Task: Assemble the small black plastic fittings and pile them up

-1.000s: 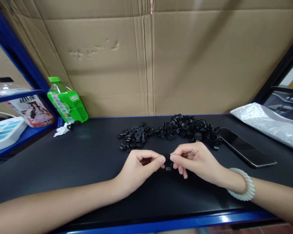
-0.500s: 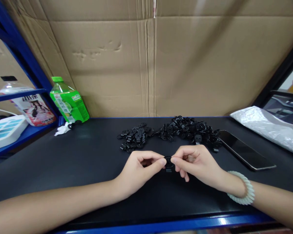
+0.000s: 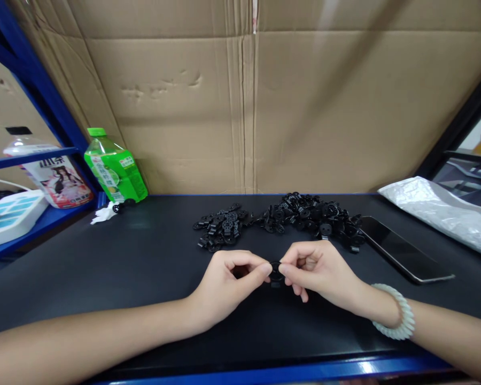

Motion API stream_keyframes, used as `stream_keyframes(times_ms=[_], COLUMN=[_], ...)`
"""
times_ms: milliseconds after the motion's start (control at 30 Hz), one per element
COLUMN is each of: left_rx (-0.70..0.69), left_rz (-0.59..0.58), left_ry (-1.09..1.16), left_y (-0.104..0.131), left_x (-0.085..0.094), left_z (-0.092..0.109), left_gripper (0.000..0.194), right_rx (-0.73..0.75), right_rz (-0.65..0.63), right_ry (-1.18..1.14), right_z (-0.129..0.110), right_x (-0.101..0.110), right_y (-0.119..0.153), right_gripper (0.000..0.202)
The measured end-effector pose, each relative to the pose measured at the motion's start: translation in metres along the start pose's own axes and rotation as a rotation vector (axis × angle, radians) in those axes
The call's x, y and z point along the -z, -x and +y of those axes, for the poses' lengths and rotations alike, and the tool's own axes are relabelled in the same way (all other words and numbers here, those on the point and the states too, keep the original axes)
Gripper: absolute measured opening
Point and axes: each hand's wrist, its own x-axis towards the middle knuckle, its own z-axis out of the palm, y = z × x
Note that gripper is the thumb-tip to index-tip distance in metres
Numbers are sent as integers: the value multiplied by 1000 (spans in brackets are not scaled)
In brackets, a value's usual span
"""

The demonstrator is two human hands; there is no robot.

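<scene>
Between my two hands, over the black tabletop (image 3: 144, 278), is a small round black part (image 3: 276, 274) with a short tab at its lower edge. My left hand (image 3: 234, 283) pinches its left side between thumb and forefinger. Its right side is pinched the same way by my right hand (image 3: 318, 270), whose other fingers curl below. Beyond my left hand lies a smaller pile of black perforated parts (image 3: 224, 224). A larger pile of black round parts (image 3: 316, 214) spreads behind my right hand.
A phone (image 3: 404, 251) lies at the right beside a silvery plastic bag (image 3: 441, 208). A green bottle (image 3: 116, 171) and a white scrap (image 3: 103, 213) are at the back left. A blue shelf (image 3: 60, 216) holds another bottle (image 3: 60, 179) and a white device (image 3: 14, 216).
Both hands and the round part have shifted very slightly downward in the view. The part's tab looks darker. Both hands keep their pinch.
</scene>
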Motion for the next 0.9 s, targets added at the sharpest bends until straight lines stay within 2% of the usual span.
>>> stream_keyframes(times_ms=[233, 333, 433, 500, 600, 700, 767, 833, 900], left_rx=[-5, -19, -48, -70, -116, -87, -63, -60, -81], left_rz=[-11, 27, 76, 124, 268, 388, 412, 433, 451], left_ry=[20, 25, 8, -47, -221, -474, -514, -526, -533], left_y=[1, 2, -2, -9, -28, -48, -57, -61, -59], left_x=[-2, -4, -1, 10, 39, 73, 89, 94, 89], left_z=[-2, -2, 1, 5, 3, -10, -22, -30, -32], left_gripper=[17, 16, 18, 17, 19, 24, 25, 27, 28], right_rx=[37, 53, 58, 56, 48, 106, 169, 229, 268], right_rz=[21, 24, -31, -86, -145, -168, -151, -90, 17], right_ry=[8, 5, 16, 62, 215, 397, 497, 592, 672], right_z=[3, 6, 9, 11, 11, 8, 5, 5, 7], right_x=[-1, 0, 2, 5, 6, 7, 7, 9, 13], right_y=[4, 2, -2, -3, -2, 1, 1, 1, -2], right_gripper=[24, 24, 26, 26, 24, 22, 21, 19, 19])
